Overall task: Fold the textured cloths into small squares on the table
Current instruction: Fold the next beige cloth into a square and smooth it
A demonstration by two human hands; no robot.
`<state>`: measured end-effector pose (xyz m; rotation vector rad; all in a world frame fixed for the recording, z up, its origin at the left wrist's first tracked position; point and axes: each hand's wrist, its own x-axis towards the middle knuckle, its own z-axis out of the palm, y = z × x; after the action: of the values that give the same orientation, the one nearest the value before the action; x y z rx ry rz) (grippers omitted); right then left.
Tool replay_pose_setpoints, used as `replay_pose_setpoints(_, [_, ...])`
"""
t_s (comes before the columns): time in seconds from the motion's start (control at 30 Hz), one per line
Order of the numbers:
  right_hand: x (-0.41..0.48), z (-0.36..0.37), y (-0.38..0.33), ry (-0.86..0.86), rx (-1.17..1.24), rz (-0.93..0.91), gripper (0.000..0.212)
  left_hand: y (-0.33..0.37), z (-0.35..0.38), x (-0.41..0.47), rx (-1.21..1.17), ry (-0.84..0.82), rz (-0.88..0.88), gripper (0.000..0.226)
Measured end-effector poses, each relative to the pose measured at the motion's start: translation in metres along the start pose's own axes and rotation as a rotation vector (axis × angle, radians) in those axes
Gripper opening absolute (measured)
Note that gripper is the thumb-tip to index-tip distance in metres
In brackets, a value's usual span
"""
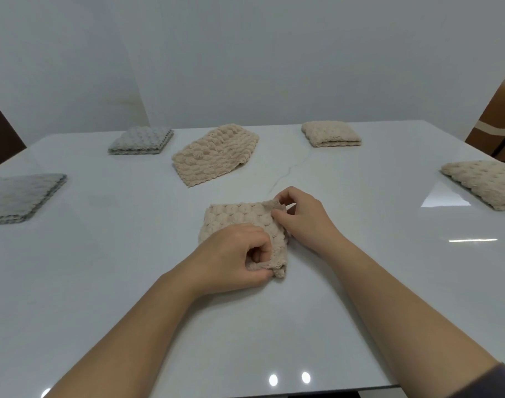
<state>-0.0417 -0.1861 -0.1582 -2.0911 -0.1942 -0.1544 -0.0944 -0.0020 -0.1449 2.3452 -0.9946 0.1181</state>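
Note:
A beige bubble-textured cloth point(234, 218) lies folded into a small rectangle at the middle of the white table point(360, 254). My left hand point(234, 257) pinches its near right corner between thumb and curled fingers. My right hand point(300, 216) pinches the far right corner, lifting that edge slightly. An unfolded, rumpled beige cloth point(214, 153) lies further back in the middle.
Folded cloths sit around the table: a grey one point(142, 140) at the back left, another grey one point(21, 196) at the left edge, a beige one point(330, 134) at the back right, a beige one point(484, 182) at the right edge. A brown chair point(498, 122) stands beyond the right corner.

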Motion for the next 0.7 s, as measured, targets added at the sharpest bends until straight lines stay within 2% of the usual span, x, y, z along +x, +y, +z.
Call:
replay_pose_setpoints(0.13, [0.0009, 0.0012, 0.0002, -0.012, -0.013, -0.003, 0.013, -0.0007, -0.0014, -0.0004, -0.036, -0.018, -0.018, 0.025])
replay_pose_setpoints(0.4, [0.0001, 0.0019, -0.0011, -0.015, -0.036, 0.003, 0.011, 0.0005, -0.0015, -0.0016, -0.096, 0.042, 0.032, 0.005])
replay_pose_setpoints(0.53, [0.0001, 0.0023, -0.0011, -0.004, -0.053, -0.008, 0.014, 0.0019, -0.0029, -0.0019, -0.106, 0.022, 0.037, 0.008])
replay_pose_setpoints(0.7, [0.0002, 0.0032, 0.0009, -0.009, -0.093, -0.009, 0.02, 0.0031, -0.0006, -0.0011, 0.056, -0.101, 0.043, 0.022])
